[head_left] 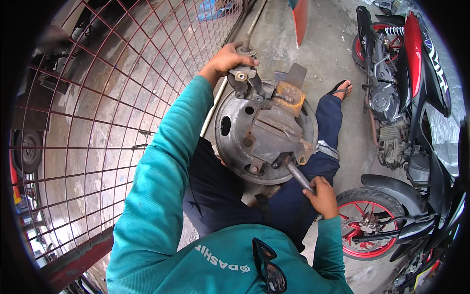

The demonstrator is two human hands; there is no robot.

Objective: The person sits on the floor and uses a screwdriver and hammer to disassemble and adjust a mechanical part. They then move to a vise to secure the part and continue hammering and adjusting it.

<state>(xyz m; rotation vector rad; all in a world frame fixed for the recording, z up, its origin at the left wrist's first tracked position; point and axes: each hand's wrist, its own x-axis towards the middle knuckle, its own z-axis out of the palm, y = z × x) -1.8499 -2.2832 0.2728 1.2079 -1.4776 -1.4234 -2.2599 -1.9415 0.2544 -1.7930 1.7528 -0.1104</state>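
Observation:
A heavy, worn metal fixture (276, 130), rather like a bench vise, sits on a round steel wheel rim (226, 152) between my legs. A rusty yellowish block (291, 97) is on its far side. My left hand (231, 60) is closed around a grey metal bracket (242, 76) at the fixture's far left; the bracket has a round hole, and its thumb lies across the top. From there a long thin rod (253, 24) runs away from me. My right hand (321, 197) grips the near end of a grey metal pipe (298, 175) that slants out of the fixture's near side.
Red wire mesh fencing (98, 108) stands along my left. To the right is a motorcycle (391, 103) with a red-rimmed wheel (369, 220) close to my right arm. A sandalled foot (341, 89) rests on the concrete floor. An orange-red panel (299, 22) stands farther off.

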